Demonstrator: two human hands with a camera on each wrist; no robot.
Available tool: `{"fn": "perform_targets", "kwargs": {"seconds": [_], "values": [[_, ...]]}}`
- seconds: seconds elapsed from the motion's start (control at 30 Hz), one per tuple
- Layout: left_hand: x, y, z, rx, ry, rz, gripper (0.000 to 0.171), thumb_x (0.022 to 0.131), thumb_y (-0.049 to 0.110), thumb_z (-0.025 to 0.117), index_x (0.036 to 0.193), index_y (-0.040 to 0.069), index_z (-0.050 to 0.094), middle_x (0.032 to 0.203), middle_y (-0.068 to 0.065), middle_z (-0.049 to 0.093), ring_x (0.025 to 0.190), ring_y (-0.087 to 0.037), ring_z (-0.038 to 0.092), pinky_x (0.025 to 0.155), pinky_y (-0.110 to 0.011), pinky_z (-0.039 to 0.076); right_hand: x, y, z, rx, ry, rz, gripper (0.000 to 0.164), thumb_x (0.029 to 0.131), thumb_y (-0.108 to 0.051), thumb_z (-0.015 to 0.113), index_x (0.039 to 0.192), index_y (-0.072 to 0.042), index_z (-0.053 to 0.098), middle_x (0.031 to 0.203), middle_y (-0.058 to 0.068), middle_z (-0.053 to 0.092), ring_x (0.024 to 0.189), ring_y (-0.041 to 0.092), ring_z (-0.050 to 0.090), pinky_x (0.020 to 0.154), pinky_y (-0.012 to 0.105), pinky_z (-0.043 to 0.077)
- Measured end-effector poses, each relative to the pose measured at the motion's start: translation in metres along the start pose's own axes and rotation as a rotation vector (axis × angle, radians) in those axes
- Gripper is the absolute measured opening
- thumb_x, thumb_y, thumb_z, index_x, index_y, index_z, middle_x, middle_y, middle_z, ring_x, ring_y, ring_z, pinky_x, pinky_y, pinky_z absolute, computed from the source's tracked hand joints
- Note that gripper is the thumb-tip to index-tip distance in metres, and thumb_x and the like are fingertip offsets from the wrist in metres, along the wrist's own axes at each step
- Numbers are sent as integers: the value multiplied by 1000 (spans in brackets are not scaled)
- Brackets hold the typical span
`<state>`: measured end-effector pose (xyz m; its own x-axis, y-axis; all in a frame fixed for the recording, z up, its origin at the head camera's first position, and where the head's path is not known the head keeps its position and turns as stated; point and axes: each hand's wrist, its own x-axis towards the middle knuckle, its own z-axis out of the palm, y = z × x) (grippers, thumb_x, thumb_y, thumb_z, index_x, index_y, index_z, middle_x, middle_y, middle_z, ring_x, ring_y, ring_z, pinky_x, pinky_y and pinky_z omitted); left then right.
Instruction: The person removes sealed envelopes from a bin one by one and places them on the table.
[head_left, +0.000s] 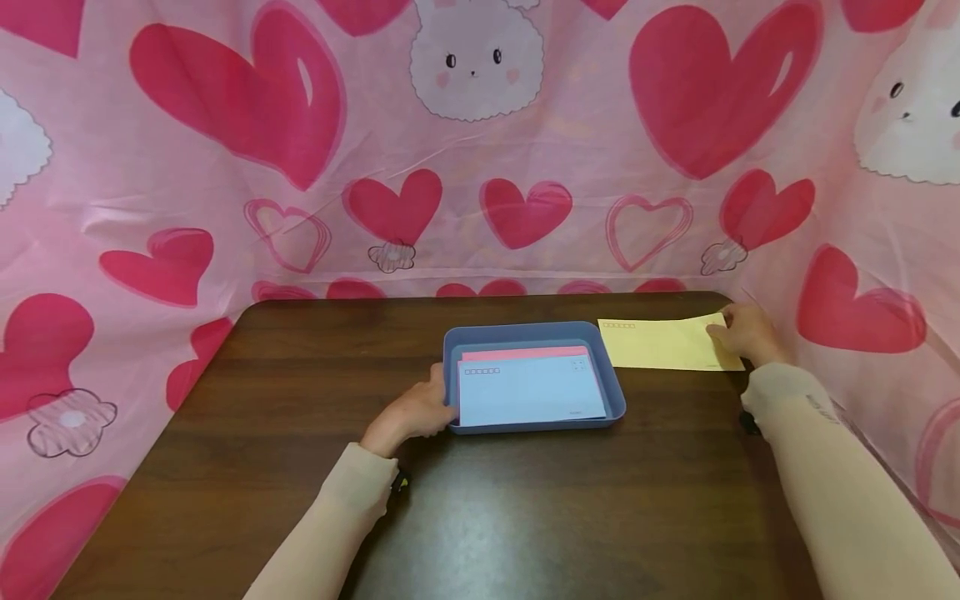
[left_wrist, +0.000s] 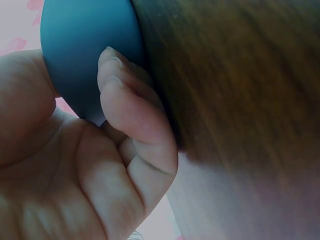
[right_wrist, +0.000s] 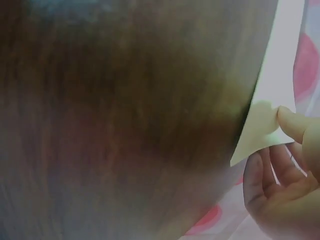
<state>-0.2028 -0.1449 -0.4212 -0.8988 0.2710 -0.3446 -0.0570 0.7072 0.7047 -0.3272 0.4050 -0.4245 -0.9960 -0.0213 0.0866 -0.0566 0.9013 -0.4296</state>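
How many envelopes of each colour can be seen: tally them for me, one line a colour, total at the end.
Light blue envelope: 1
Pink envelope: 1, mostly covered
Yellow envelope: 1
Total: 3 in sight; whether more lie hidden underneath, I cannot tell.

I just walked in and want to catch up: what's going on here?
A person's left hand grips the left side of a blue tray on a dark wooden table. Their right hand pinches the right end of a yellow envelope, outside the tray to its right. In the tray, a light-blue envelope lies over pink paper.
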Motion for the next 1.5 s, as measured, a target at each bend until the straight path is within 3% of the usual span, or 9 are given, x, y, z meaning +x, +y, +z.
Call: {"fn": "perform_targets", "kwargs": {"seconds": [0.17, 0.3, 0.47, 0.6, 0.73, 0.87, 1.07, 1.27, 1.5], "values": [[-1, 0, 0, 0, 3, 15, 88, 102, 27, 70, 162, 3, 11, 90, -16, 59, 70, -27, 59, 63, -36, 49, -3, -4, 5, -70, 6, 30, 44, 100, -17, 65, 123, 20, 57, 109, 38, 63, 101, 55, 56, 92, 66, 46], [0, 0, 0, 2, 4, 12, 87, 102, 26, 70, 162, 3, 11, 90, -16, 58, 70, -27, 59, 63, -35, 49, -2, -5, 10, -122, 47, 4, 44, 100, -17, 63, 128, 17, 57, 120, 42, 62, 111, 62, 54, 99, 71, 42], [0, -1, 0, 8, 5, 2, 87, 102, 25, 70, 162, 3, 11, 91, -16, 58, 70, -28, 59, 63, -36, 50, 1, -7, 17, -192, 84, -77, 34, 99, -13, 60, 119, 13, 64, 117, 42, 64, 108, 63, 57, 95, 70, 44], [-1, -1, 0, 13, 11, -2, 85, 102, 25, 69, 161, 3, 12, 91, -16, 58, 70, -27, 59, 63, -35, 50, 5, -14, 15, -248, -12, -127, 35, 100, -15, 55, 113, 15, 67, 118, 40, 66, 112, 61, 55, 100, 69, 43], [0, -2, 0, 21, 15, -1, 84, 103, 24, 69, 161, 3, 12, 89, -16, 58, 68, -27, 58, 62, -35, 49, 8, -19, 12, -313, -110, -161, 37, 99, -18, 52, 109, 15, 67, 118, 38, 67, 114, 57, 51, 96, 69, 43], [2, -7, -1, 18, -2, 15, 86, 102, 26, 69, 160, 2, 11, 89, -16, 59, 69, -28, 60, 62, -36, 50, 10, -19, 11, -346, -132, -178, 36, 98, -17, 52, 108, 15, 65, 118, 39, 66, 116, 57, 49, 92, 70, 45], [6, -13, -3, -4, -33, 34, 91, 100, 34, 72, 160, 5, 10, 91, -16, 59, 71, -29, 61, 63, -37, 52, 18, -11, 9, -372, -166, -213, 36, 100, -15, 52, 112, 18, 61, 120, 43, 62, 120, 63, 47, 97, 75, 44], [4, -11, 1, 6, -17, 34, 88, 101, 31, 71, 160, 3, 12, 92, -16, 58, 71, -29, 60, 64, -38, 51, 26, -2, 5, -379, -206, -234, 34, 100, -12, 50, 110, 18, 62, 116, 42, 65, 116, 64, 55, 100, 69, 46], [1, -4, 2, 27, -7, 6, 82, 103, 27, 67, 159, 3, 13, 92, -15, 59, 72, -27, 62, 66, -36, 52, 32, 1, 2, -355, -205, -225, 23, 99, -10, 51, 94, 11, 60, 95, 33, 66, 94, 51, 62, 90, 63, 50]]}}
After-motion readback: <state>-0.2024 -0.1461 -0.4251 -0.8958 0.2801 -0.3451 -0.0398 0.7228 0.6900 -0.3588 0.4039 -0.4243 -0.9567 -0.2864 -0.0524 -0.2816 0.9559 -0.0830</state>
